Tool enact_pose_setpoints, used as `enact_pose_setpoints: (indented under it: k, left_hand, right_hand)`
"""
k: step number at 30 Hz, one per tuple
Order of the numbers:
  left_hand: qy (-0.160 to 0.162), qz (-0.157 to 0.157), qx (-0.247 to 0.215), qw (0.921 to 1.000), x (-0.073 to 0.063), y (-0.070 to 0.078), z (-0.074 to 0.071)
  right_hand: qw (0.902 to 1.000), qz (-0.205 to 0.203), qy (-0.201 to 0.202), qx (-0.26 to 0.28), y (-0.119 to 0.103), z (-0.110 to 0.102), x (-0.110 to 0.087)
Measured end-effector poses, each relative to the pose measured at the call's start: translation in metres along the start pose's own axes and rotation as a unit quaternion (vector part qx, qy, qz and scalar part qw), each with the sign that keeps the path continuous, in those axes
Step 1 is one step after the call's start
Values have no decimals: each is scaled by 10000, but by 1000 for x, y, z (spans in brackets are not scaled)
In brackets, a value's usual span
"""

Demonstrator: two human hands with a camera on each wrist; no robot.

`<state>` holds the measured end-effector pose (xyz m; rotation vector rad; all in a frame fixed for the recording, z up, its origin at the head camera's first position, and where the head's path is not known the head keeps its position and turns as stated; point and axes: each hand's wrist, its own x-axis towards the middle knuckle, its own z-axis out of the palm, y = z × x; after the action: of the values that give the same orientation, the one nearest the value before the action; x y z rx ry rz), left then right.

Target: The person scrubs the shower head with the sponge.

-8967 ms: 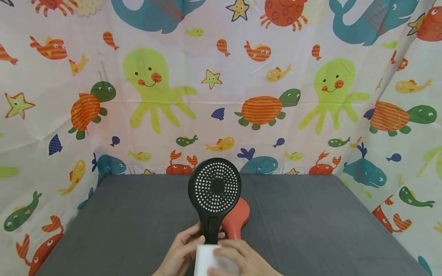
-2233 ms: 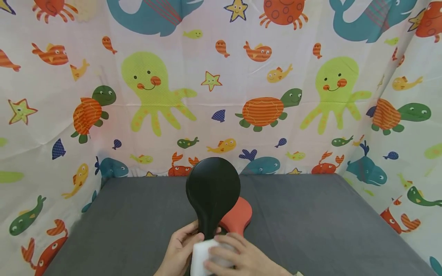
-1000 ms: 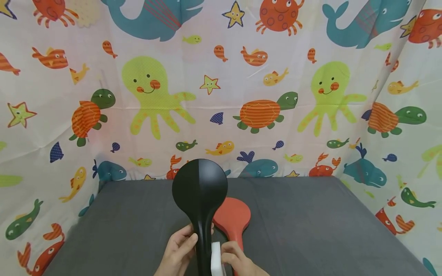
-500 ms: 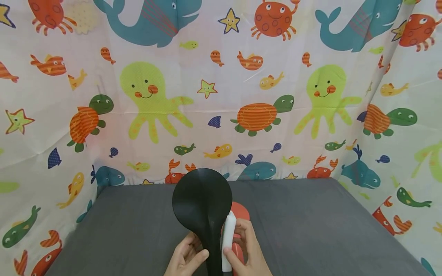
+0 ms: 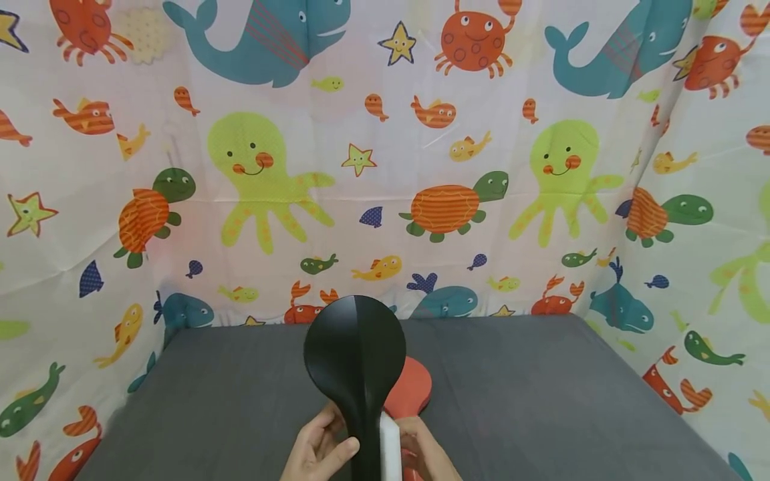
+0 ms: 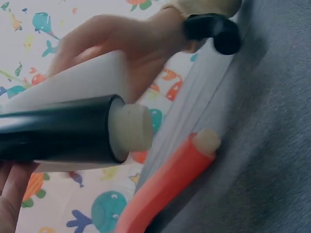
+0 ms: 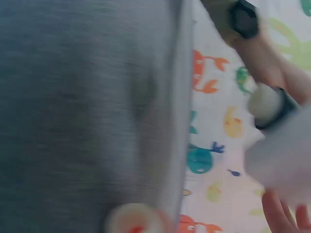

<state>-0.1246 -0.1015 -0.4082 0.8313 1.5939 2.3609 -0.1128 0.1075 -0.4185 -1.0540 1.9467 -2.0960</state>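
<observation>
A black hand shower head stands upright near the middle of the head view, its smooth back facing me. My left hand grips its handle from the left. My right hand pinches a white block, like a cleaning sponge, against the handle's right side. In the left wrist view the black handle ends in a pale threaded fitting, and the white sponge lies along its far side. The sponge is blurred in the right wrist view. Behind lies a red shower head, partly hidden.
A dark grey cloth covers the table. A white curtain printed with sea animals hangs at the back and both sides. The red shower head's handle points toward me, close to the right hand.
The black shower head has been turned from its nozzle face to its back. The white sponge moved from the handle's front to its right side, then lower over the last half second.
</observation>
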Motion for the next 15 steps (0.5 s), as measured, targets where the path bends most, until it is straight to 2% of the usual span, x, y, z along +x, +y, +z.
enact_pose_setpoints:
  k: [4,6,8,10,13,15]
  left_hand:
    - [-339,126,-206,9991,-1,-11,-3]
    - [-402,205,-280,9986,-2,-17,-6]
    - [-454,334,-347,9978,-2,-21,-11]
    - [-518,520,-375,9966,-2,-25,-17]
    - [-304,616,-303,9972,-1,-21,-20]
    - [-42,695,-136,9975,1,-15,-20]
  right_hand:
    - [9962,-466,729,-114,-3,-2,8]
    - [9946,-550,860,-184,-3,-1,10]
    - [9965,-352,751,-128,-3,0,11]
    - [9985,-281,442,-177,-1,1,10]
    - [9992,-274,7,-288,0,2,8]
    - [9962,-614,-233,-568,4,0,7]
